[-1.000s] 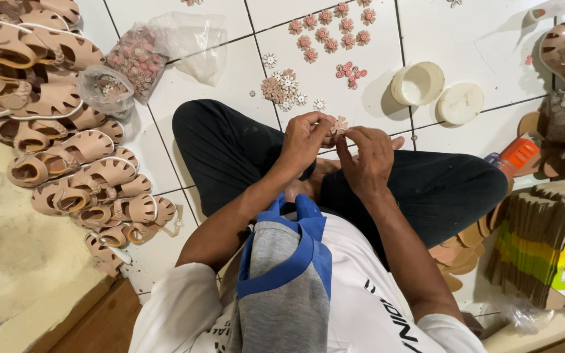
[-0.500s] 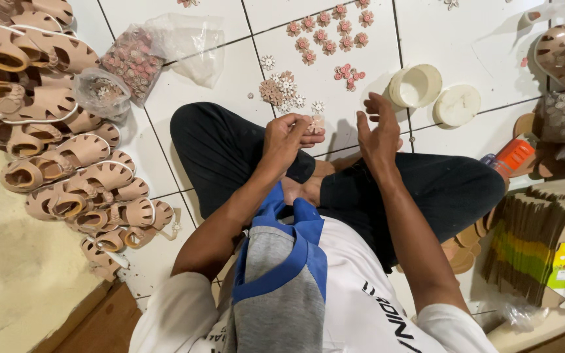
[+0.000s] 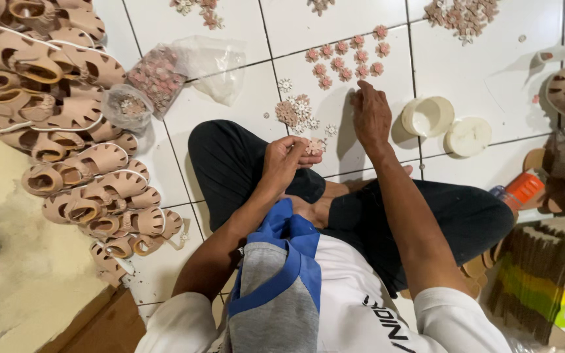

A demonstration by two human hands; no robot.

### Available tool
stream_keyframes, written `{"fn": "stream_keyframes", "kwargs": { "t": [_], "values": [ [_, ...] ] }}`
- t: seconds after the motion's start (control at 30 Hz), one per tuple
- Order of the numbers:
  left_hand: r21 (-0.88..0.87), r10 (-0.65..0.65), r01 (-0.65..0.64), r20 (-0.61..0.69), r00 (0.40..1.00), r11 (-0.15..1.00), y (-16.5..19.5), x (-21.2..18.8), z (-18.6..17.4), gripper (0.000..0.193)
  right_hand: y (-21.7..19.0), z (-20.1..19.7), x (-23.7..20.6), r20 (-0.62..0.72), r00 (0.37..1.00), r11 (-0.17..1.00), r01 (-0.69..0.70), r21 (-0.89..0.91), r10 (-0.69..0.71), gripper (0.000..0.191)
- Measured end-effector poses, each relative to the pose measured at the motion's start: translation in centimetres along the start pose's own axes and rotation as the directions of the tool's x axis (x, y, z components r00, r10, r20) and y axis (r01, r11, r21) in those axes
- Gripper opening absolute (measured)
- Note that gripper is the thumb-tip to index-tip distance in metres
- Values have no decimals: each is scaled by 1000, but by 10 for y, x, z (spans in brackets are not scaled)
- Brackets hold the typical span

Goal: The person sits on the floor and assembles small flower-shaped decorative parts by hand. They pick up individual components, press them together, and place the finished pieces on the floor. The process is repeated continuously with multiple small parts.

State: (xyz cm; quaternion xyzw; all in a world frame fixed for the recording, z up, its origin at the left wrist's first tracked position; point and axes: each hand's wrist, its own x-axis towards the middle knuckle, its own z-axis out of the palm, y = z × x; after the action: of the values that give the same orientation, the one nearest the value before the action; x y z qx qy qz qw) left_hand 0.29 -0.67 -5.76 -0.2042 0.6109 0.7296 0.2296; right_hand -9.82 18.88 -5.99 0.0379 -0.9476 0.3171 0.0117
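Floor [image 3: 230, 124] tiles lie bare between the sandals [image 3: 67, 131] at left and the lids [image 3: 449, 127] at right. Clear bag [image 3: 184, 68] of pink pieces sits beyond the knee. Left hand [image 3: 286, 160] pinches a flower piece [image 3: 313, 147]. Right hand [image 3: 371, 114], earlier raised beside the left, now rests fingers spread on the tile near the flower pile [image 3: 297, 112].

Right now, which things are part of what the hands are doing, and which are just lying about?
In use: left hand holding a small flower piece; right hand on the floor by the pink flowers.

Lying about: sandals, plastic bags, two white lids, cardboard box.
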Motion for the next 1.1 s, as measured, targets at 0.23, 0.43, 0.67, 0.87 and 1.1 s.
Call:
{"fn": "stream_keyframes", "kwargs": {
  "t": [0.23,0.43,0.67,0.87,1.1],
  "values": [
    [22,-32,32,-24,999,999,3,4,3,33,10,-2,-6,-38,999,999,0,50,2,32],
    [-55,66,-64,47,997,996,4,5,20,31,19,-24,-46,95,946,708,-295,642,309,32],
    [-116,141,-128,117,983,985,6,0,44,31,-11,-62,-104,96,974,541,-195,818,205,37],
    [-110,218,-204,142,966,973,13,-13,51,32,-28,-58,-116,-2,994,676,-74,733,111,39],
    [-40,233,-230,145,962,972,20,-20,51,33,-30,-54,-116,-4,996,689,-56,723,85,37]
  ]
}}
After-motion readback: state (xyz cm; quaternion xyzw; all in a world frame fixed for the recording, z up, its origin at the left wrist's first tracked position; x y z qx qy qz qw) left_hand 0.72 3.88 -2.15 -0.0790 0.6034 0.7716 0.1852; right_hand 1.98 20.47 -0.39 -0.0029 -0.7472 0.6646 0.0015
